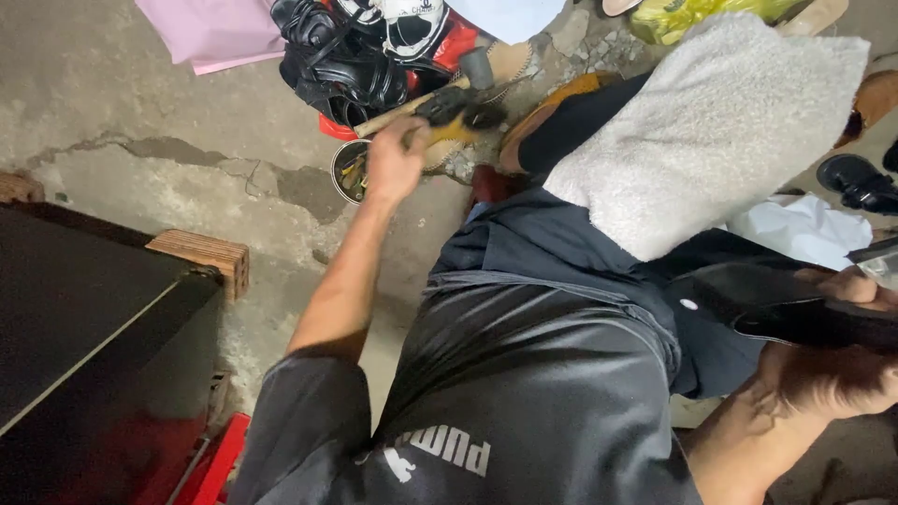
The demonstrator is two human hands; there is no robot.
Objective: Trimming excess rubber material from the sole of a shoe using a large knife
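Note:
My left hand (393, 164) reaches forward over the concrete floor. Its fingers are closed on a small tool with a yellowish handle and a dark head (456, 114), which looks like a brush. Just above the hand lies a hammer (421, 101) with a wooden handle and a grey head. At the right edge my right hand (837, 374) grips a black shoe (795, 313) from below, close to my lap. A fluffy white cloth (711, 131) covers my raised knee.
A pile of black shoes (341, 65) lies ahead, with a round tin (348, 173) of small tools by my left hand. A pink sheet (215, 33) is at the top left. A brick (201, 257) and a black box (84, 327) sit at the left. Another black shoe (856, 182) and white paper (804, 232) lie at the right.

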